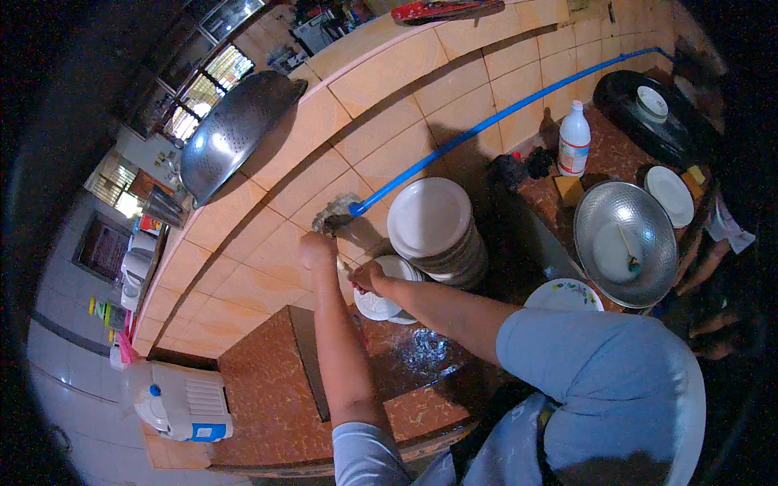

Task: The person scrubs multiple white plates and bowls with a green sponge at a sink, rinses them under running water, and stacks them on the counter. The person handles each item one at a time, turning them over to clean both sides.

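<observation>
My left hand (317,252) is raised against the tiled wall, just below a rough patch where a blue pipe (450,146) ends. Its fingers face away, so its grip is hidden. Close by on the right, my right hand (368,279) has its fingers closed on a small pale thing (343,266) that stretches towards the left hand; what it is stays unclear. Under the right hand is a short stack of white plates (380,307). Behind the right forearm rises a taller stack of white plates (429,219).
To the right are a metal wok (589,243), a white bottle (574,143), a floral plate (562,296) and a black basin (674,136). A metal colander (237,133) rests on the ledge. A white plastic container (182,398) stands left. Part of another person (705,267) shows far right.
</observation>
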A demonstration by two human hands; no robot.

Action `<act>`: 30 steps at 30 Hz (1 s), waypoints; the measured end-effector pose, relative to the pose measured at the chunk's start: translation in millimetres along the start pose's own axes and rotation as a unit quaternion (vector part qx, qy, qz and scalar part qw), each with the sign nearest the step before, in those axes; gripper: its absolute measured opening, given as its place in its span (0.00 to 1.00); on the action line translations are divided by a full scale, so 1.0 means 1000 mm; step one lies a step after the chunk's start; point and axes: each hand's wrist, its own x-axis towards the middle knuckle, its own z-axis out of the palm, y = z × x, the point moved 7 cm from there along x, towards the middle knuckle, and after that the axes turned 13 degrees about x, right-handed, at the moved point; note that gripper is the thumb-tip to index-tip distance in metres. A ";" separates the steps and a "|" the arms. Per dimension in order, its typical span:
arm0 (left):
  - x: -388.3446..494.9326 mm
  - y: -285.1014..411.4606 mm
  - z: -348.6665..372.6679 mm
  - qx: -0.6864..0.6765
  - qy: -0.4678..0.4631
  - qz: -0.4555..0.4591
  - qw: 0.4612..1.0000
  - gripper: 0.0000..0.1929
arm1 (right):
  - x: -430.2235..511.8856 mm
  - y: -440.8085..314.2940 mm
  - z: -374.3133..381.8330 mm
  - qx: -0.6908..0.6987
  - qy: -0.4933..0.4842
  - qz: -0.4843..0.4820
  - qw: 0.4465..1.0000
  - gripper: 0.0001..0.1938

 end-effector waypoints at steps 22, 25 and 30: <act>-0.196 0.010 0.036 -0.074 0.256 0.154 0.951 0.41 | -0.311 -0.182 -0.132 -0.650 -0.071 -0.248 0.714 0.07; -0.250 0.015 0.096 -0.208 -0.122 0.135 0.961 0.40 | -0.404 -0.251 -0.187 -0.576 -0.031 -0.330 0.747 0.13; -0.361 0.024 0.080 -0.369 0.119 0.158 0.908 0.34 | -0.494 -0.361 -0.315 -0.599 0.296 -0.254 0.699 0.09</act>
